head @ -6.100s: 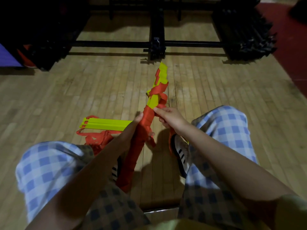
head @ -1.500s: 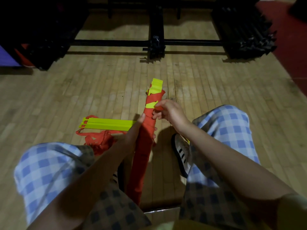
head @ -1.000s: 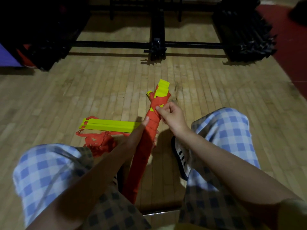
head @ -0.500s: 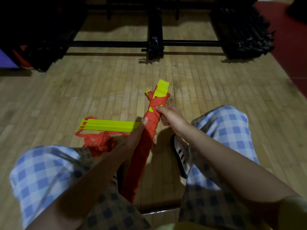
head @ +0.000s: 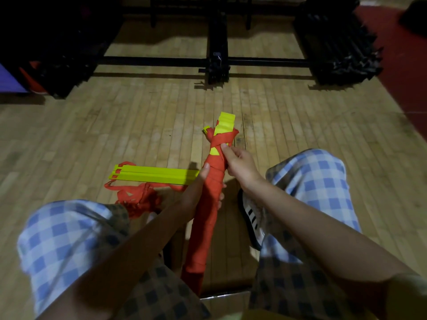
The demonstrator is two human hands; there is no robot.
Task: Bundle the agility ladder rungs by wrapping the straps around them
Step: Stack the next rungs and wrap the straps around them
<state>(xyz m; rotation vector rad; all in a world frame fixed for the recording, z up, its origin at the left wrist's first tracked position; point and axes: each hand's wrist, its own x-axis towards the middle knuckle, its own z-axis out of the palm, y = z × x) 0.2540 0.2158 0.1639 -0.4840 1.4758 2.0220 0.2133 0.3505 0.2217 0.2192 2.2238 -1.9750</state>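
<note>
Two hands hold the strap-wrapped rung bundle (head: 209, 199) between the knees: left hand (head: 198, 188) gripping mid-shaft, fingers mostly hidden; right hand (head: 235, 161) pinching the red strap (head: 221, 140). Loose rungs (head: 154, 174) lie on the floor (head: 92, 135) alongside.

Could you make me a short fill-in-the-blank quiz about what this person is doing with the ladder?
1. The strap wound around the held bundle is ____.
2. The left hand grips the bundle ____ the right hand.
3. The loose yellow rungs lie on the ____.

Answers: red; below; floor
</note>
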